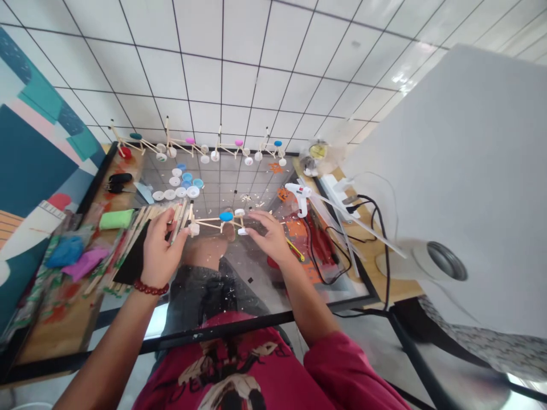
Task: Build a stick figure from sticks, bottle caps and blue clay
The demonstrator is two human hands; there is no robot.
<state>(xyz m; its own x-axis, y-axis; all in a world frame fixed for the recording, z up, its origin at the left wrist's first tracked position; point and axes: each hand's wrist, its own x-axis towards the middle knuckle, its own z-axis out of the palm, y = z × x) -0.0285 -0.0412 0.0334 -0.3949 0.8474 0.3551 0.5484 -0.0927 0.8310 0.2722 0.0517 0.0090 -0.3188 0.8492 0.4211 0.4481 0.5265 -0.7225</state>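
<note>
A small tricycle model of thin wooden sticks stands on the glass tabletop between my hands. It has a blue oval seat, a white front wheel and two white rear wheels. My left hand is at its front end, fingers apart, the thumb tip at the front wheel. At the back end my right hand is spread, with thumb and forefinger close to the rear wheels; whether they touch is hard to tell. Neither hand visibly grasps the model.
Several similar tricycles line the far edge. Loose bottle caps lie at back left, and bundled sticks left. A white glue gun, a yellow cutter, a power strip and black cables are on the right.
</note>
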